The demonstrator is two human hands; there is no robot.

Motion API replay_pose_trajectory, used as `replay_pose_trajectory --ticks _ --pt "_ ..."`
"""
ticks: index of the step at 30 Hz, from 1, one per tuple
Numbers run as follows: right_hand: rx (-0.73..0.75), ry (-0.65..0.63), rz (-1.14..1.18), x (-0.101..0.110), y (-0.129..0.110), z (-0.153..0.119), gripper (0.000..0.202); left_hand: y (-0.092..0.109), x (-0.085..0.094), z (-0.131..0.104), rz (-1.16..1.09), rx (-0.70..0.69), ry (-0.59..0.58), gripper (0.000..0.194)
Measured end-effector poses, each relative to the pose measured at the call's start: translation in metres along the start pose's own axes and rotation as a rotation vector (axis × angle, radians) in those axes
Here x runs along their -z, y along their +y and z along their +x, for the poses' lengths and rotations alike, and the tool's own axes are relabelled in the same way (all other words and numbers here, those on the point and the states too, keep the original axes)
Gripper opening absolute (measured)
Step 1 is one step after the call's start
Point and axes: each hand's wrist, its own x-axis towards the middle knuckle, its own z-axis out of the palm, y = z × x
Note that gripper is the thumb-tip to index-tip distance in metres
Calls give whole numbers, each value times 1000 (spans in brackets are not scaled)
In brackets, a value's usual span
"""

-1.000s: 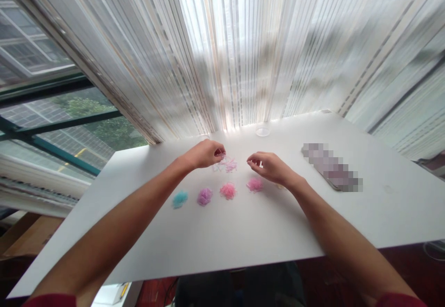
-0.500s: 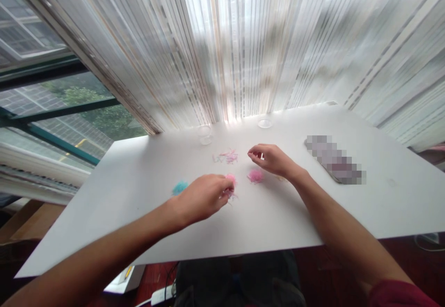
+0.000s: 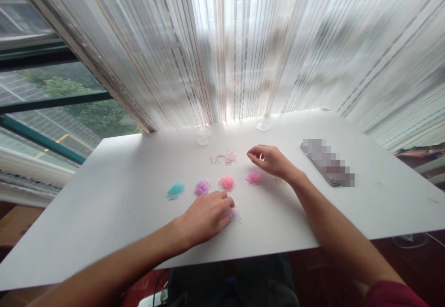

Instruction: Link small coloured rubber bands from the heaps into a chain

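Nearer the table's front edge, the left hand [image 3: 209, 217] has moved.

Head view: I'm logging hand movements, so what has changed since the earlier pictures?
The left hand has moved from the back pile toward the near edge of the table, bringing mixed strands; whether it has let go is unclear. The right hand and coloured piles stayed put.
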Motion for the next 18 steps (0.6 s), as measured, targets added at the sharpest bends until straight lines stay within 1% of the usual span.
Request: replay_pose_trajectory --ticks 4,9,11,15,18 --pt "-25 -22 -21 1 -7 8 17 -6 -5 -6 -93 -6 73 18" --pt "-61 -146 -78 -6 -15 36 17 -13 -21 -18 -204 3 221 24" --pt "-90 -210 -113 -12 -15 50 23 -11 -31 -22 -238 6 296 26" --pt "-154 -330 -166 -24 -13 72 47 -4 -50 -25 -270 40 462 27" --pt "-178 -375 -174 -31 -15 80 52 3 -64 -24 -281 74 545 31"
